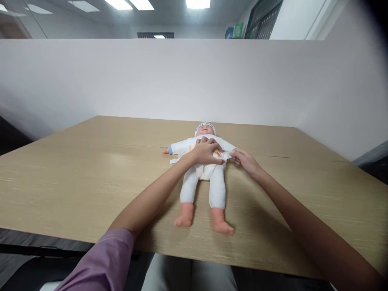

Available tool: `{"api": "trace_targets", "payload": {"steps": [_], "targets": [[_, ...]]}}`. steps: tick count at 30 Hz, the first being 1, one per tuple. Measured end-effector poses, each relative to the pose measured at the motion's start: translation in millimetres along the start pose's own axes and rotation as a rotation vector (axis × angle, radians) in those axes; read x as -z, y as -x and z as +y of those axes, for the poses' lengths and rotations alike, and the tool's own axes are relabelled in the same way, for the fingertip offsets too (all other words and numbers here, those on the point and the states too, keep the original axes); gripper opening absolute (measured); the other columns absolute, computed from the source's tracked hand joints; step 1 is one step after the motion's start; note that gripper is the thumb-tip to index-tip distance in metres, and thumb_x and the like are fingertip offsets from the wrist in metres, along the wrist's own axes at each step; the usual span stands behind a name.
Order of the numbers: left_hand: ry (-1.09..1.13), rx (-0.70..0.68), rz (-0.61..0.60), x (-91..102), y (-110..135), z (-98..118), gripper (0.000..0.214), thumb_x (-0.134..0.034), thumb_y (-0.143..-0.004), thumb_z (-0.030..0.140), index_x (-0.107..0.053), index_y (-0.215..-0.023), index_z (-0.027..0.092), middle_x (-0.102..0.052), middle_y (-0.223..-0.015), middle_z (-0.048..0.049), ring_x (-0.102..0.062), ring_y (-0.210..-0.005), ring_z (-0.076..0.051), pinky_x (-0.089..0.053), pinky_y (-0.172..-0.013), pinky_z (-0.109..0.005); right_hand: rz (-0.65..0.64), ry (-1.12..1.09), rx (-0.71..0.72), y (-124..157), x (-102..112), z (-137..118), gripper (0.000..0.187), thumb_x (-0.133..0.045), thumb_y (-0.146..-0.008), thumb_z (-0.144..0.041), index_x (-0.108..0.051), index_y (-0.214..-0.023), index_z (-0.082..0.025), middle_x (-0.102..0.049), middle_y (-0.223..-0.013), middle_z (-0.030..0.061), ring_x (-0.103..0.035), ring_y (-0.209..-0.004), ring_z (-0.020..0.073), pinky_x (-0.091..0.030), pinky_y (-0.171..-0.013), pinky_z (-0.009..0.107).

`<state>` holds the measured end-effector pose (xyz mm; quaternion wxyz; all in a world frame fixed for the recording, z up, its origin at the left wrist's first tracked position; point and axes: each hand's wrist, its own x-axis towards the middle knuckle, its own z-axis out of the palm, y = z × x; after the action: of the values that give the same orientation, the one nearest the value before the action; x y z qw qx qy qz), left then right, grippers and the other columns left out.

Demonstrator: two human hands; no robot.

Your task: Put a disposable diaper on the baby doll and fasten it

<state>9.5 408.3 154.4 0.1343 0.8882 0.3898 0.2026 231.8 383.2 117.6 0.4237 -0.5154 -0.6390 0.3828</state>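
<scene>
A baby doll (217,190) in white clothes and a white cap lies on its back on the wooden table, feet toward me. Around its hips is a white diaper (206,173) with an orange print at the front. My left hand (206,151) lies spread over the doll's belly and the top of the diaper. At the doll's side on the right, my right hand (242,159) pinches the white diaper tab (228,155), pulled outward. Another white tab (173,161) sticks out on the left side, held by nothing.
The wooden table (91,182) spreads out on both sides of the doll. Behind it stands a white partition wall (188,76), with ceiling lights above. My legs are below the table's front edge, and a dark chair is at the lower left.
</scene>
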Motion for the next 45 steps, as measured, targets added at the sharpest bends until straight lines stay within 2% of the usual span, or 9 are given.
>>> {"api": "trace_targets", "payload": {"steps": [8,14,18,21,25,32,35,39,45], "targets": [[0.127,-0.003,0.109,-8.1,-5,-6,0.046,-0.085,-0.067,0.049,-0.057,-0.094,0.025,-0.065,-0.100,-0.0086,-0.045,-0.119,-0.043,-0.029,-0.108,-0.057,-0.026,0.080,0.068,-30,-36,-15,0.034,-0.064,-0.083,-0.052,-0.052,-0.065,-0.024,-0.055,-0.069,-0.0022,-0.050,-0.068,0.0171,-0.040,-0.066,0.031],[0.193,-0.005,0.041,4.8,1,-4,0.058,-0.081,-0.071,0.042,-0.056,-0.121,0.026,-0.068,-0.123,-0.0078,-0.047,-0.122,-0.039,-0.032,-0.108,-0.053,0.140,0.235,0.336,8,-38,-7,0.027,-0.062,-0.095,-0.052,-0.063,-0.102,-0.026,-0.069,-0.105,0.0055,-0.063,-0.096,0.0238,-0.051,-0.087,0.037],[0.435,-0.125,0.033,16.4,11,-13,0.063,-0.081,-0.078,0.041,-0.056,-0.135,0.028,-0.065,-0.135,-0.0082,-0.052,-0.128,-0.034,-0.041,-0.107,-0.044,0.140,0.312,0.567,32,-39,2,0.026,-0.050,-0.105,-0.041,-0.060,-0.125,-0.028,-0.065,-0.135,0.0093,-0.057,-0.131,0.0280,-0.043,-0.115,0.048],[0.571,-0.148,0.114,20.4,26,-29,0.046,-0.069,-0.091,0.044,-0.061,-0.133,0.025,-0.065,-0.137,-0.0104,-0.059,-0.128,-0.029,-0.046,-0.105,-0.038,0.097,0.317,0.606,37,-38,10,0.040,-0.051,-0.105,-0.040,-0.049,-0.143,-0.028,-0.059,-0.148,0.0107,-0.052,-0.140,0.0275,-0.038,-0.122,0.050],[0.515,0.002,0.230,21.1,59,-65,0.038,-0.064,-0.096,0.048,-0.066,-0.127,0.026,-0.066,-0.137,-0.0085,-0.059,-0.128,-0.027,-0.044,-0.106,-0.034,0.091,0.352,0.599,34,-37,16,0.051,-0.048,-0.107,-0.040,-0.040,-0.156,-0.028,-0.055,-0.153,0.0114,-0.050,-0.143,0.0280,-0.037,-0.123,0.051],[0.018,0.203,0.294,7.8,112,-124,0.034,-0.054,-0.100,0.047,-0.065,-0.113,0.018,-0.069,-0.114,-0.0111,-0.059,-0.108,-0.029,-0.044,-0.101,-0.044,0.159,0.567,0.656,35,-38,-3,0.040,-0.046,-0.107,-0.036,-0.059,-0.144,-0.029,-0.060,-0.143,0.0097,-0.054,-0.134,0.0311,-0.039,-0.117,0.052],[-0.135,0.257,0.226,3.2,112,-125,0.029,-0.055,-0.098,0.046,-0.064,-0.099,0.019,-0.069,-0.107,-0.0107,-0.058,-0.106,-0.030,-0.044,-0.098,-0.045,0.253,0.658,0.680,31,-45,-27,0.028,-0.052,-0.105,-0.035,-0.066,-0.126,-0.026,-0.064,-0.130,0.0110,-0.058,-0.122,0.0318,-0.043,-0.109,0.050],[-0.155,0.354,0.130,3.9,102,-117,0.026,-0.061,-0.094,0.045,-0.060,-0.084,0.021,-0.071,-0.104,-0.0107,-0.056,-0.114,-0.034,-0.041,-0.099,-0.047,0.109,0.704,0.711,12,-67,-63,0.014,-0.059,-0.100,-0.037,-0.061,-0.097,-0.024,-0.066,-0.099,0.0067,-0.061,-0.096,0.0264,-0.047,-0.088,0.040],[-0.081,0.424,0.102,10.4,106,-118,0.026,-0.065,-0.089,0.046,-0.058,-0.082,0.022,-0.071,-0.095,-0.0102,-0.063,-0.100,-0.031,-0.046,-0.087,-0.042,-0.033,0.829,0.414,-29,-101,-85,0.037,-0.067,-0.087,-0.046,-0.042,-0.071,-0.025,-0.059,-0.077,0.0016,-0.054,-0.079,0.0213,-0.034,-0.066,0.033]]}}
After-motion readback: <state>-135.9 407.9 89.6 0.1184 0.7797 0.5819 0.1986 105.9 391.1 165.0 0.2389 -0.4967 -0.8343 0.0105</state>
